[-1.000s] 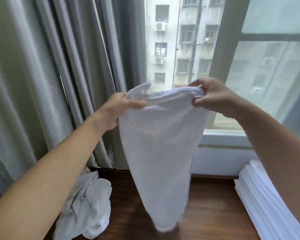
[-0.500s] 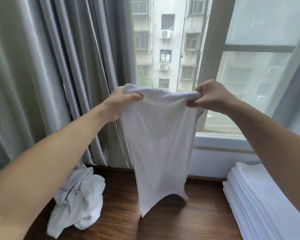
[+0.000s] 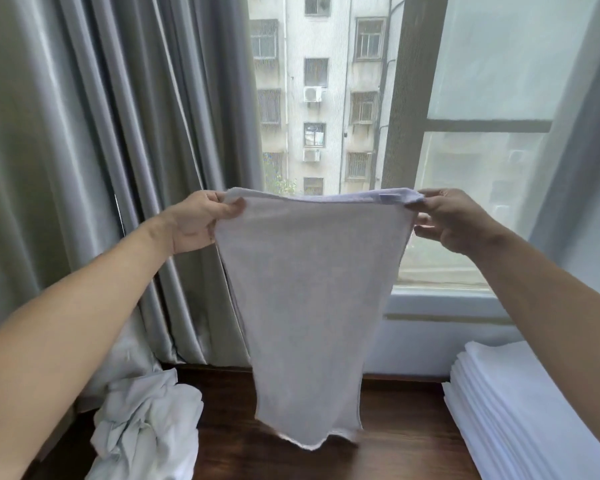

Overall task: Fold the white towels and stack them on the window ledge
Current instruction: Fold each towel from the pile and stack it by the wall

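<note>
Towel [image 3: 309,306] hangs in front of the window, long axis vertical, top edge stretched level between both hands, lower hem just above the dark wooden ledge [image 3: 406,441]. Crumpled unfolded towels [image 3: 146,434] lie on the ledge at lower left. Left hand [image 3: 201,221] pinches the top left corner, thumb in front, fingers curled behind. Right hand [image 3: 454,220] pinches the top right corner likewise. Both hands sit about equally near the cloth. Folded stack [image 3: 534,410] rests on the ledge at far right, nearer the right hand; judged destination after folding.
</note>
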Available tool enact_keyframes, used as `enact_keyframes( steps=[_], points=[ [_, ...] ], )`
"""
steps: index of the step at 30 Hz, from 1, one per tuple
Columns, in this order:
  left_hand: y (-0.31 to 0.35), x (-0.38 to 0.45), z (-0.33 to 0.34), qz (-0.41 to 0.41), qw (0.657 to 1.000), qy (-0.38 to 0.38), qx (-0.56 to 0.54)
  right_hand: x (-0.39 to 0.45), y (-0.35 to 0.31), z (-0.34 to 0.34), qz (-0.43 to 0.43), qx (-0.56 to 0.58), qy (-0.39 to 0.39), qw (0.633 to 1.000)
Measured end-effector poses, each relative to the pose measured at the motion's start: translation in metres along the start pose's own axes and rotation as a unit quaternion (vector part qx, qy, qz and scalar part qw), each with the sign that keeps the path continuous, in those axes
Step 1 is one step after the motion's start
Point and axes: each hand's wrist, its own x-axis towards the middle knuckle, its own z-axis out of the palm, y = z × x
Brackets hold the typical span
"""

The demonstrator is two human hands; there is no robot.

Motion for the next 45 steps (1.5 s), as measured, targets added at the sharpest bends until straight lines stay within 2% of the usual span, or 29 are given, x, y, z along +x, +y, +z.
enact_keyframes(
  steps=[2, 4, 8, 11, 14, 17, 23, 27, 31, 35, 41, 45],
  points=[
    [-0.005, 0.011, -0.001, 0.003, 0.995, 0.084, 0.062, 0.003, 0.005, 0.005, 0.003, 0.017, -0.006, 1.0],
    [-0.011, 0.022, -0.006, 0.001, 0.971, 0.157, 0.181, 0.008, 0.011, 0.013, 0.014, 0.019, -0.022, 0.999],
    [-0.012, 0.049, -0.026, -0.006, 0.915, 0.194, 0.355, 0.032, 0.021, 0.028, 0.033, -0.018, 0.003, 0.999],
    [0.002, 0.068, -0.025, -0.007, 0.895, 0.231, 0.381, 0.055, 0.019, 0.031, 0.014, -0.055, 0.049, 0.997],
    [0.019, 0.078, -0.018, 0.016, 0.913, 0.264, 0.311, 0.074, 0.008, 0.029, -0.035, -0.037, 0.074, 0.996],
    [0.03, 0.074, -0.008, 0.05, 0.935, 0.266, 0.228, 0.08, -0.005, 0.027, -0.074, -0.003, 0.074, 0.995],
    [0.026, 0.037, 0.005, 0.072, 0.933, 0.265, 0.231, 0.047, 0.0, 0.022, -0.146, -0.056, 0.018, 0.988],
    [0.008, -0.003, 0.014, 0.067, 0.935, 0.257, 0.235, 0.02, 0.021, 0.023, -0.153, -0.067, 0.019, 0.986],
    [-0.018, -0.054, 0.028, 0.064, 0.948, 0.22, 0.222, -0.031, 0.046, 0.019, -0.126, -0.07, 0.026, 0.989],
    [-0.052, -0.11, 0.034, 0.034, 0.954, 0.187, 0.233, -0.103, 0.077, 0.013, -0.089, -0.087, -0.016, 0.992],
    [-0.108, -0.184, 0.026, -0.055, 0.966, 0.124, 0.221, -0.197, 0.119, 0.035, -0.021, -0.043, -0.049, 0.998],
    [-0.159, -0.221, 0.023, -0.114, 0.963, 0.101, 0.221, -0.241, 0.158, 0.056, 0.035, -0.059, -0.068, 0.995]
  ],
)
